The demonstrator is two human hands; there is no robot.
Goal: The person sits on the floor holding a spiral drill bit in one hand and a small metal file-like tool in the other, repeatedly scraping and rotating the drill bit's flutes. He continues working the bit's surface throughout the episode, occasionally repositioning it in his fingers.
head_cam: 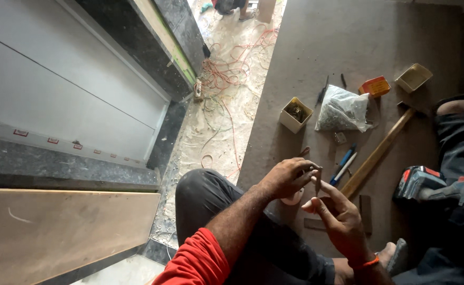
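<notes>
My left hand [287, 177] and my right hand [336, 215] meet in front of me above my dark-trousered knee [203, 192]. Between their fingertips they hold a small thin dark piece [318, 179], like a screw or a drill bit; it is too small to tell which. My left sleeve is red; an orange band circles my right wrist. A roll of tape [293, 198] lies on the floor under the left hand.
On the grey floor lie a hammer with a wooden handle [377, 154], a blue pen [345, 161], a plastic bag of small parts [342, 109], an open white box [295, 114], an orange box [375, 86], and a cordless drill [437, 186]. Left are a wooden board [58, 232] and tangled orange wires [232, 68].
</notes>
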